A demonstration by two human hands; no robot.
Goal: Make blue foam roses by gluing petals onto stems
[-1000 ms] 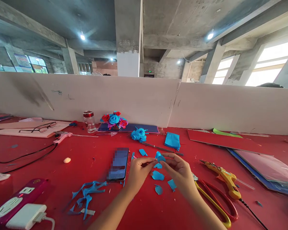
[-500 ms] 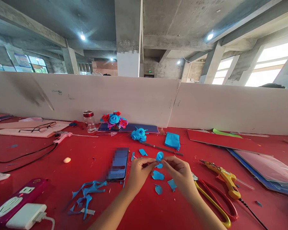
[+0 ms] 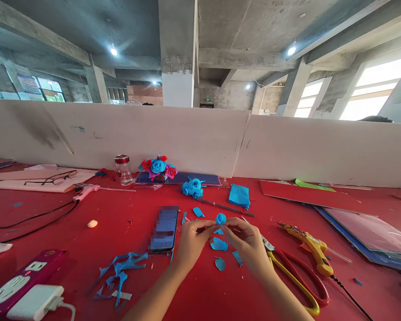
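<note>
A small rolled blue flower (image 3: 220, 219) is pinched between the fingertips of my left hand (image 3: 194, 240) and my right hand (image 3: 245, 238), above the red table. Just below it lie loose blue petals (image 3: 219, 244), one of them partly behind my right fingers. Farther back rests a bunch of blue flowers (image 3: 193, 188) on a dark stem, with a stack of blue pieces (image 3: 239, 196) to its right. Scissors with red and yellow handles (image 3: 296, 278) lie beside my right wrist.
A phone (image 3: 165, 229) and blue scraps (image 3: 122, 272) lie left of my hands. On the right are a yellow glue gun (image 3: 309, 247) and plastic-covered sheets (image 3: 370, 232). A jar (image 3: 123, 170), flower arrangement (image 3: 158, 167), pink glue gun (image 3: 87, 191) and power strip (image 3: 26, 276) also show.
The blue flower has turned slightly in my fingertips, its open top now less visible. My right hand has shifted a little left, uncovering more of the scissors.
</note>
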